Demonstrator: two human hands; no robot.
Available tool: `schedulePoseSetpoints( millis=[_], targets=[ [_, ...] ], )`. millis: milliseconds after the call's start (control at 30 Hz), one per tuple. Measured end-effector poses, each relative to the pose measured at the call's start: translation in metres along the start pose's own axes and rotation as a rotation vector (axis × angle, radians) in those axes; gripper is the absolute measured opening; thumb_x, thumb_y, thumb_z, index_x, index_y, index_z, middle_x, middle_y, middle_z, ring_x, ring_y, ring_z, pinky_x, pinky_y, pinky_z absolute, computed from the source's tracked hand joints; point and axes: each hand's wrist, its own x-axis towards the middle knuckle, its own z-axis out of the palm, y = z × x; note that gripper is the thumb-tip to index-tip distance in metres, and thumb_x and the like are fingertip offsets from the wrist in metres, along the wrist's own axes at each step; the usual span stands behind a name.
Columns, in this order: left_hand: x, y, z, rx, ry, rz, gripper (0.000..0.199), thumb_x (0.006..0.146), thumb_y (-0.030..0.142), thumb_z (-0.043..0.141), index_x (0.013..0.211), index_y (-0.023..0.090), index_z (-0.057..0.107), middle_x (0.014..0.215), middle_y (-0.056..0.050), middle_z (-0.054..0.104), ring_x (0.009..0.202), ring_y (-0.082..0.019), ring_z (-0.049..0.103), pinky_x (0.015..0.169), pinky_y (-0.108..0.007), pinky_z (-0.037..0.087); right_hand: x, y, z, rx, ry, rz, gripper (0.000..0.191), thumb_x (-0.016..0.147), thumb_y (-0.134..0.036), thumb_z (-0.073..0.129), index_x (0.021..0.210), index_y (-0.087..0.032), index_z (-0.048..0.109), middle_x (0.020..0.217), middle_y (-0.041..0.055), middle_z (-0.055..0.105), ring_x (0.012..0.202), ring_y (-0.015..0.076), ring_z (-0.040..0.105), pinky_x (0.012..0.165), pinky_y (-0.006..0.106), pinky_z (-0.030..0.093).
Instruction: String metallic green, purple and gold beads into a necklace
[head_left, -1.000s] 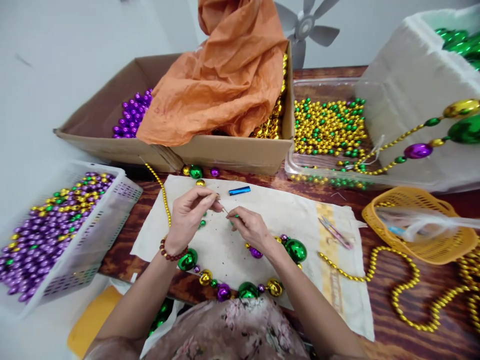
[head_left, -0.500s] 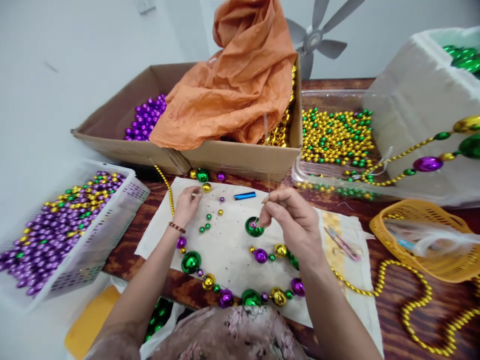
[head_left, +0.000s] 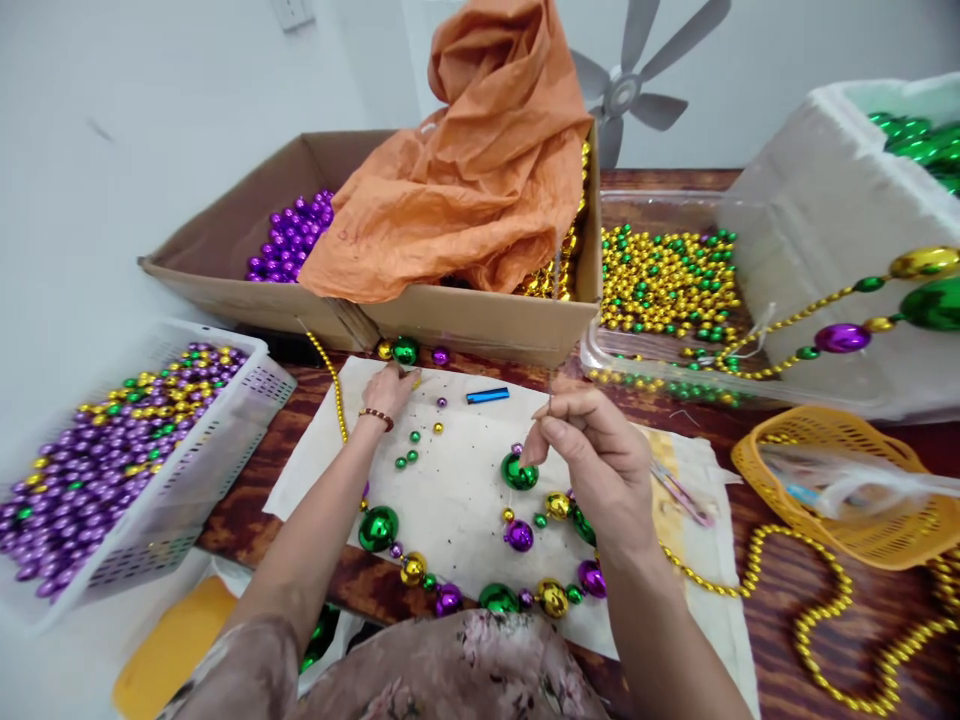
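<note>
My left hand point(head_left: 390, 390) is closed at the far edge of the white cloth point(head_left: 457, 535), its fingertips around a gold bead point(head_left: 418, 382) that shows only in part. My right hand point(head_left: 596, 440) pinches a thin, near-vertical strand, too fine to tell whether thread or wire. Just below its fingers sit a large green bead point(head_left: 520, 472) and a small purple bead point(head_left: 517, 449). Nearer me, a curved strand of purple, green and gold beads includes a purple bead point(head_left: 519, 535). Several small green beads point(head_left: 401, 462) lie loose between my hands, near a blue lighter-like object point(head_left: 487, 396).
Behind the cloth stands a cardboard box point(head_left: 480, 325) under an orange cloth point(head_left: 457, 190). A white basket of beads point(head_left: 259, 375) is left; a clear bin point(head_left: 600, 350), foam box point(head_left: 795, 190) and yellow basket point(head_left: 862, 530) are right. Scissors point(head_left: 682, 495) and a gold bead chain point(head_left: 840, 590) lie rightward.
My left hand has moved right and slightly away from me, onto the gold bead. My right hand has shifted slightly right, and the large green bead now looks turned and further right.
</note>
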Motion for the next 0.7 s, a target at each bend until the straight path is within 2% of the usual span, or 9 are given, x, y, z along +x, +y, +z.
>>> schedulePoseSetpoints(
  millis=[133,267,333,500,700],
  targets=[
    [-0.020,-0.009,-0.005,-0.217,-0.071,0.062,0.033,0.082,0.042,0.064,0.103,0.017,0.066,0.098,-0.011,0.074,0.086,-0.024,0.071,0.080,-0.036,0.053,-0.014,0.025,0.000,-0.011,-0.057,0.125,0.010,0.097,-0.028,0.056,0.094,-0.021,0.063,0.066,-0.0023,0.065,0.058,0.0126,0.062,0.057,0.025,0.050],
    [-0.059,-0.007,-0.013,-0.887,-0.278,0.115,0.047,0.074,0.035,0.076,0.116,0.017,0.066,0.102,-0.007,0.072,0.085,-0.017,0.070,0.081,-0.033,0.056,-0.035,0.062,0.005,-0.055,-0.110,0.269,0.014,0.097,-0.032,0.054,0.096,-0.020,0.062,0.064,-0.0024,0.064,0.057,0.0124,0.058,0.055,0.023,0.045],
    [-0.078,0.001,-0.019,-1.108,-0.366,0.119,0.046,0.072,0.030,0.081,0.115,0.018,0.069,0.098,-0.005,0.072,0.086,-0.016,0.070,0.085,-0.034,0.056,-0.044,0.077,0.009,-0.100,-0.128,0.314,0.015,0.097,-0.033,0.053,0.097,-0.020,0.061,0.063,-0.0026,0.063,0.057,0.0123,0.057,0.056,0.023,0.044],
    [-0.104,0.025,-0.027,-1.367,-0.488,0.063,0.032,0.079,0.027,0.078,0.111,0.020,0.072,0.097,-0.004,0.073,0.088,-0.016,0.072,0.092,-0.034,0.056,-0.060,0.093,0.013,-0.209,-0.146,0.347,0.015,0.097,-0.032,0.051,0.093,-0.020,0.060,0.061,-0.0027,0.063,0.055,0.0123,0.057,0.056,0.023,0.043],
    [-0.104,0.028,-0.022,-1.453,-0.517,-0.018,0.027,0.085,0.030,0.073,0.109,0.020,0.071,0.105,-0.005,0.073,0.091,-0.015,0.071,0.091,-0.032,0.058,-0.071,0.095,0.010,-0.272,-0.155,0.309,0.016,0.095,-0.030,0.049,0.092,-0.020,0.061,0.059,-0.0030,0.062,0.053,0.0127,0.058,0.056,0.023,0.045]
  ],
)
